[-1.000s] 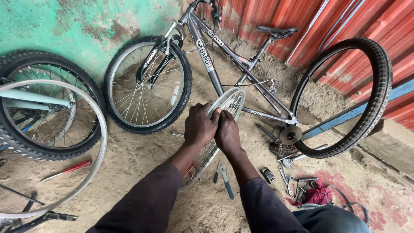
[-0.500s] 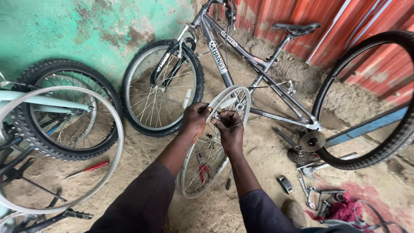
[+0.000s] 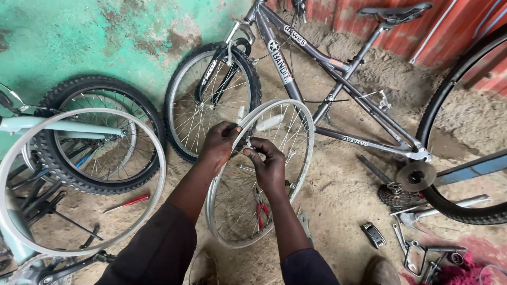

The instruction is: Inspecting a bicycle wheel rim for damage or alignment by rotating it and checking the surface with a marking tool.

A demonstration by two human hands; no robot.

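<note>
A bare silver wheel rim (image 3: 303, 153) with spokes stood upright on the sandy floor (image 3: 343, 195), between the person's knees and a grey bicycle (image 3: 338, 68) leaning by the green wall (image 3: 79, 37). The left hand (image 3: 221, 142) was closed over the rim's upper edge. The right hand (image 3: 269, 163) pinched what seemed to be a small tool (image 3: 248, 145) against a spoke near the top; it was too small to tell for sure. Red-handled pliers (image 3: 261, 214) lay behind the spokes, and a red screwdriver (image 3: 127, 202) lay to the left.
</note>
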